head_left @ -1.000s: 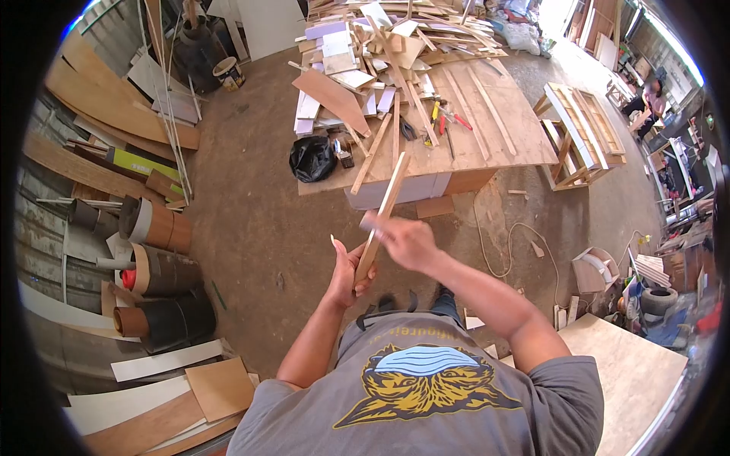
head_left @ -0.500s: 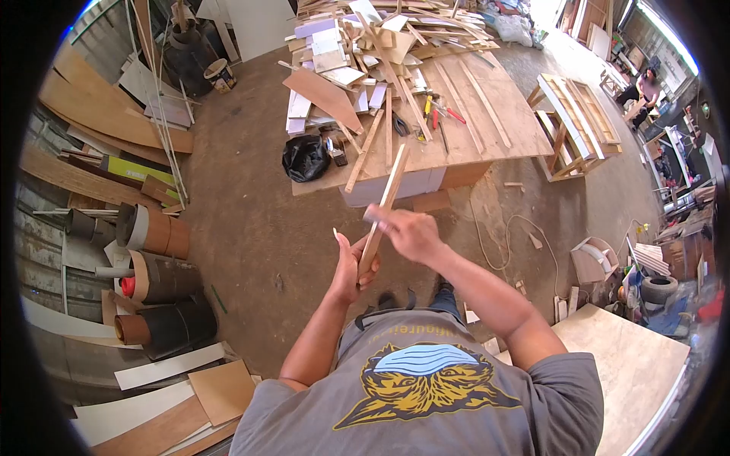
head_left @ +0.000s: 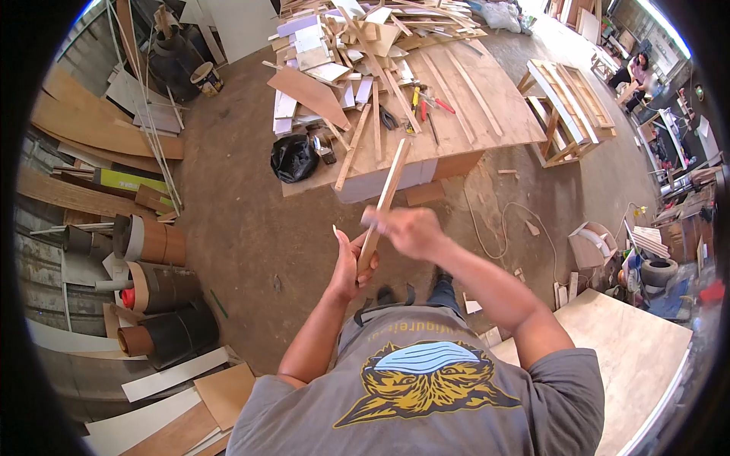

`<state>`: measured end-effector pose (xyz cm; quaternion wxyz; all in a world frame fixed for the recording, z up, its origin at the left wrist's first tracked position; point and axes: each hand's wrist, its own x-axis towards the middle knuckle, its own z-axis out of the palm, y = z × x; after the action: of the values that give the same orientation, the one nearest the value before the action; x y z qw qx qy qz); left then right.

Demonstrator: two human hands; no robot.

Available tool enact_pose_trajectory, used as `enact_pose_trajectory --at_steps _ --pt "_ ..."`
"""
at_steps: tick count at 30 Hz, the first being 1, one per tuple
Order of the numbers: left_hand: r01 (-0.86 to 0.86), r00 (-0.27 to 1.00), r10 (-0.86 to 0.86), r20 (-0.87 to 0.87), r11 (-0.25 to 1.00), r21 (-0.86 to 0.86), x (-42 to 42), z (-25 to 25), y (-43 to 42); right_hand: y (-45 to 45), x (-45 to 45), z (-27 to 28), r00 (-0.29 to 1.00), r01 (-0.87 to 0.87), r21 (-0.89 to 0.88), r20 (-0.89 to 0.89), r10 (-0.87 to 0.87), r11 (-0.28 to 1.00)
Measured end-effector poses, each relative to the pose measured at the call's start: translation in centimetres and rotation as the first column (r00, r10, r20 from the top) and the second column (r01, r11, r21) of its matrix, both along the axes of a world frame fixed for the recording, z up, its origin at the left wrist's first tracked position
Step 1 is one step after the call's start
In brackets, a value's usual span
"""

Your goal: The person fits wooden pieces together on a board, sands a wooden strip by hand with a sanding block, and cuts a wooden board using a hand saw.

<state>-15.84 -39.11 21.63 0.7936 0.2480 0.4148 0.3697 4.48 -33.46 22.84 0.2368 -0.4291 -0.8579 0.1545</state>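
Observation:
A narrow wooden strip [head_left: 390,182] slants upward in front of my body, its far end near the worktable's front edge. My left hand [head_left: 351,262] is wrapped round its lower part, with the thumb pointing up beside it. Over the middle of the strip is my right hand [head_left: 411,231], closed, its fingertips blurred against the wood. What those fingers hold, if anything, is too blurred to make out.
Ahead stands a worktable [head_left: 502,91] with piled wood scraps [head_left: 312,53], pliers and a black bag [head_left: 294,158]. A wooden frame [head_left: 566,110] stands right of it. Rolls [head_left: 160,239] line the left wall. A person [head_left: 639,76] sits far right.
The view has shifted, so the worktable appears farther left. My left hand keeps its grip on the strip, while my right hand stays close to the strip's middle, still blurred at the fingertips.

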Motion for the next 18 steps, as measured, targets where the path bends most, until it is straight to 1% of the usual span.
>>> enact_pose_trajectory --at_steps 1,4,5,8,9,12,13,16,18 --pt "0.012 1.0 -0.012 0.003 1.0 0.015 0.0 0.3 -0.2 1.3 0.4 0.2 0.985 0.14 -0.009 -0.103 -0.14 0.99" --pt "0.031 1.0 -0.031 0.001 0.998 0.057 0.3 -0.1 -0.2 1.7 0.6 0.9 0.97 0.208 -0.098 -0.11 -0.218 0.973" --pt "0.03 1.0 -0.03 0.001 0.998 0.05 0.3 -0.1 -0.2 0.8 0.2 -0.4 0.97 0.076 0.031 -0.234 -0.067 0.997" --pt "0.047 0.999 -0.047 0.013 0.998 0.045 0.1 -0.3 -0.2 1.2 1.2 -0.2 1.0 -0.003 0.051 -0.026 0.005 0.999" --pt "0.063 0.998 -0.064 0.023 0.997 0.051 -0.1 -0.7 -0.2 2.2 1.8 0.7 0.989 0.143 -0.016 0.022 -0.143 0.99" --pt "0.084 0.994 -0.087 0.068 0.995 0.048 0.1 -0.7 -0.7 4.9 3.2 0.4 0.927 0.354 -0.073 -0.103 -0.36 0.932" --pt "0.087 0.992 -0.091 0.084 0.995 0.05 0.1 -0.6 -0.6 3.5 2.3 0.8 0.938 0.302 -0.098 -0.149 -0.314 0.948" --pt "0.029 0.989 -0.021 0.145 0.998 -0.053 0.0 -0.8 -0.3 -1.1 0.1 -0.2 0.992 0.004 0.018 -0.128 -0.002 1.0" --pt "0.041 0.987 -0.038 0.158 0.999 -0.014 -0.1 -0.8 -0.1 -0.8 0.4 1.4 1.0 0.028 -0.019 -0.01 -0.028 0.999"
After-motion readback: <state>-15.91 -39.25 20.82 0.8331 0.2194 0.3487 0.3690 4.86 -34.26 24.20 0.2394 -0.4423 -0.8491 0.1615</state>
